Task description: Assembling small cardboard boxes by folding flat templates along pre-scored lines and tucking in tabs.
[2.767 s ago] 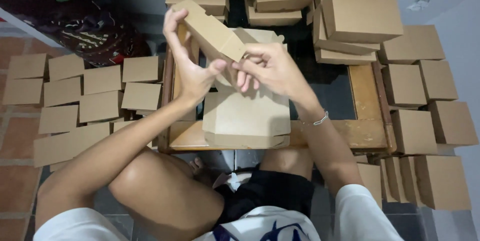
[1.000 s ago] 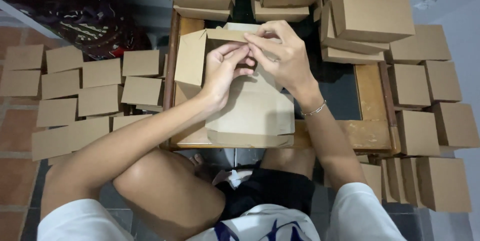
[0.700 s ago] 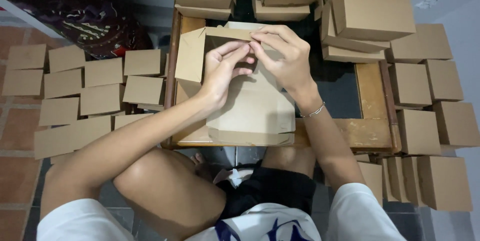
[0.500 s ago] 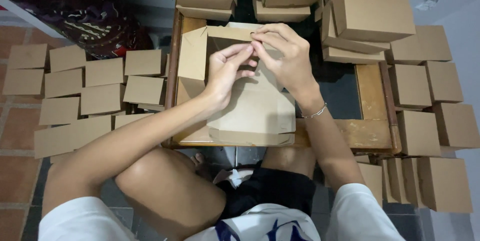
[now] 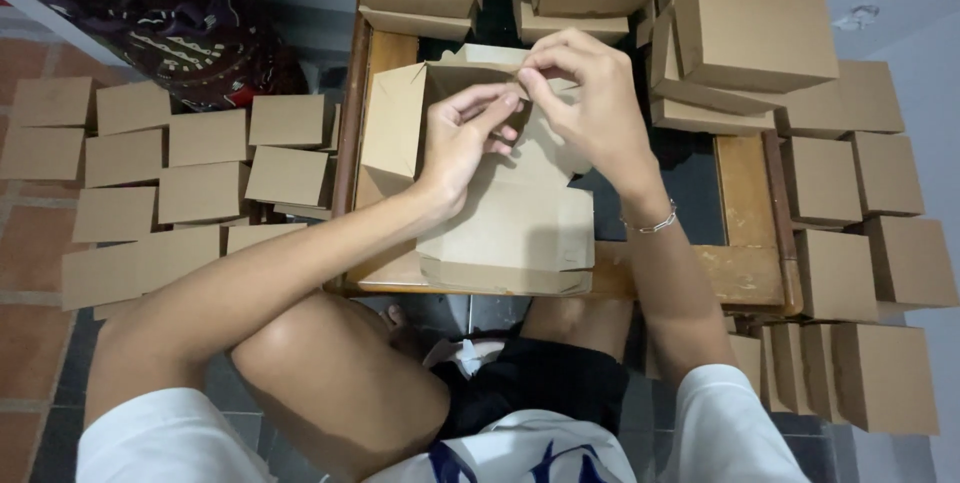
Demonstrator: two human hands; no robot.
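Both arms reach forward, the left hand [image 5: 462, 143] and right hand [image 5: 585, 93] meeting fingertip to fingertip, fingers curled and pinching.

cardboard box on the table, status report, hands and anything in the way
Left hand and right hand both pinching the far wall of the half-folded cardboard box. Box open, on the wooden table. Finished boxes stacked beyond, not blocking.

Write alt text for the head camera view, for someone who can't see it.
Seen from above, a seated person's left hand and right hand pinch the far wall of a half-folded brown cardboard box on a low wooden table. Finished boxes are stacked beyond and to the right; flat cardboard blanks cover the floor at left.
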